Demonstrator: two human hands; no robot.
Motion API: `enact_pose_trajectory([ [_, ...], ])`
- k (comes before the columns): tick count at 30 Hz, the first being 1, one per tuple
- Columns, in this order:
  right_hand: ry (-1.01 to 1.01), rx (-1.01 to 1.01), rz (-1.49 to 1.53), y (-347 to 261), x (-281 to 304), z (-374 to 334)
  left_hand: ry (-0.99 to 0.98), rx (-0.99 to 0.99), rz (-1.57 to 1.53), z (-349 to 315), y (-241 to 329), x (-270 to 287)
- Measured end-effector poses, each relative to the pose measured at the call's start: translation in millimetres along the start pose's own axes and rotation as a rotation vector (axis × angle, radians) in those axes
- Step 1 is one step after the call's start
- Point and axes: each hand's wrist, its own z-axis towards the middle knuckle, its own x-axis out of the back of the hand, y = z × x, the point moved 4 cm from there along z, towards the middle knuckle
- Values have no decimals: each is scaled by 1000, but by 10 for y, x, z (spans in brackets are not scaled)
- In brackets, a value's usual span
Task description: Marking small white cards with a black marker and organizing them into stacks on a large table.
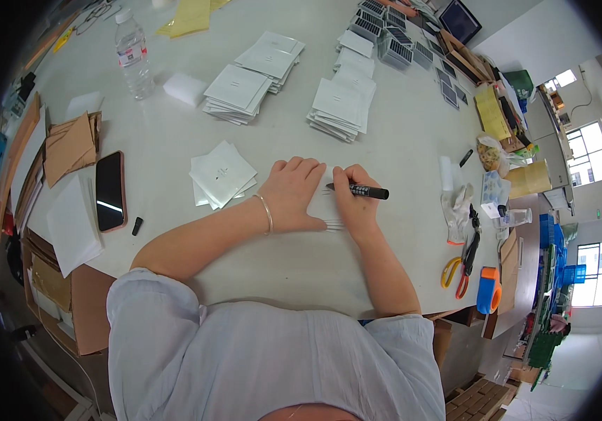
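Marker (374, 192) in play, black, pinched in the right hand (358, 207), its tip angled toward the left hand's (290, 200) fingertips! Ink meeting surface right now? Cannot tell. The left hand lies palm down, holding nothing up, thumb spread wide of the fingers, and between the two hands sits the small pile of white packets (326, 209), mostly covered.

Good bracing matters here: fingers pressing above, thumb below, edges squared so the top packet shouldn't skid. I'd want those left fingertips a touch farther from the nib, the strokes light and short, and the right hand's heel clear of fresh ink.

Just left of the left hand, a loose fan of packets (225, 174), the top one showing dark marks; lay each one with its ink uncovered, I'd say, or it may smear.

Straight ahead of the hands, taller packet stacks (336, 109), with another group of stacks (238, 91) ahead and leftward, leaving room to write.

Out right of the right hand, a white glove (458, 210). Well left, past the left forearm, a small black cap (137, 225), then a phone (110, 191); farthest, ahead-left, a water bottle (132, 59), best left well away from paper.
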Motion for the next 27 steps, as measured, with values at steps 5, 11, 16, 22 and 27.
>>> enact_pose_trajectory([
  [5, 1, 7, -75, -22, -20, 0, 6, 11, 17, -10, -12, -10],
  [11, 18, 15, -59, -38, -21, -19, -9, 19, 25, -3, 1, -7],
  [16, 17, -27, -22, -25, 15, -46, -4, 19, 21, -6, -7, -22],
  [22, 15, -63, 117, 43, 125, -174, 31, 26, 14, -20, 7, 13],
  [27, -10, 8, 108, -14, 90, -202, 58, 31, 2, -26, 13, -13],
])
